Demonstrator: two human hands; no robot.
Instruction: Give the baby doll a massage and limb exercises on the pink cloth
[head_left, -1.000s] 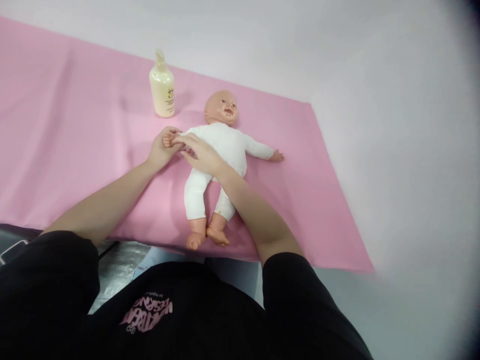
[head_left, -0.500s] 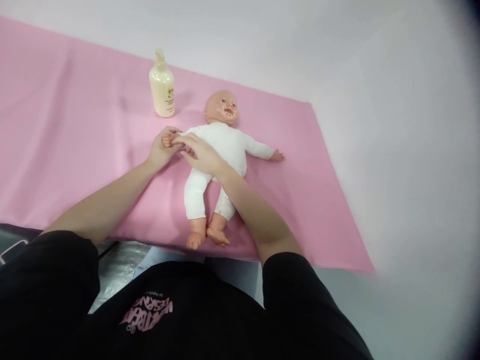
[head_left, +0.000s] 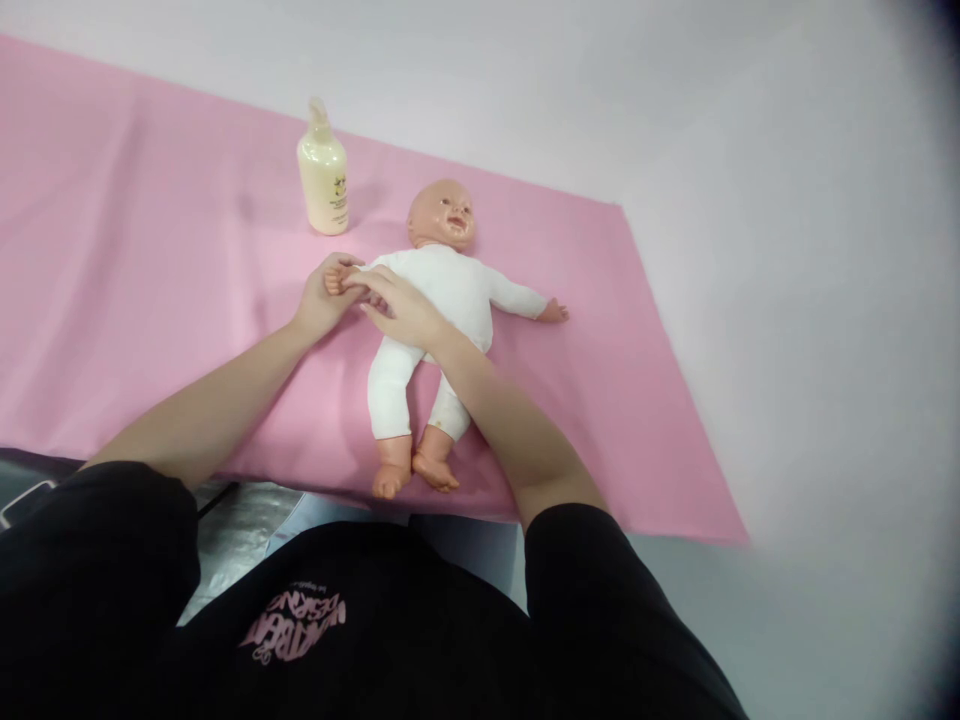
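A baby doll with a white cloth body lies on its back, head away from me and feet toward me. My left hand is wrapped round the doll's arm on the left, from below and outside. The doll's small hand shows above my left palm. My right hand reaches across the doll's belly, its fingers closed over the same forearm and wrist. My fingers hide most of that arm. The doll's other arm lies stretched out to the right, untouched.
A pale yellow pump bottle stands upright to the left of the doll's head. Pink cloth covers the table, with its edges at the right and near my body. A white wall or surface lies beyond.
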